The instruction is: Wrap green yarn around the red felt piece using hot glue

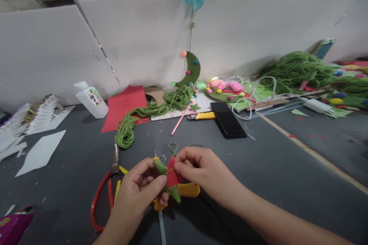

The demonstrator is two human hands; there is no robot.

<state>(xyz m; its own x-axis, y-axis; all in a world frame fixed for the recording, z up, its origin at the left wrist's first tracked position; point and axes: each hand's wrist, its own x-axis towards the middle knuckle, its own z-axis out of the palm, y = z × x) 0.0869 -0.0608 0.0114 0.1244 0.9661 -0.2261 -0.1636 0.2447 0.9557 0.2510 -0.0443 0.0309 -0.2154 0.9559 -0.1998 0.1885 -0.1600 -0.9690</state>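
Observation:
My left hand (145, 185) is closed on a small red felt shape (173, 178), probably a star, with points wrapped in green yarn. A strand of green yarn (173, 147) crosses its red part and loops up behind it. The fingers of my right hand (198, 164) pinch together at the shape's right edge, on the yarn. Beneath the hands lies a yellow-handled tool (188, 190), partly hidden, with a thin metal strip (162, 226) below. Beside my left wrist rest red-handled scissors (100, 203).
Green yarn skeins (125, 132) lie ahead, near red felt (129, 103), a pencil (180, 120), a yellow cutter (204, 116) and a black phone (228, 120). A white bottle (92, 100) stands left. A green crescent (194, 69) leans against the white partition (143, 38).

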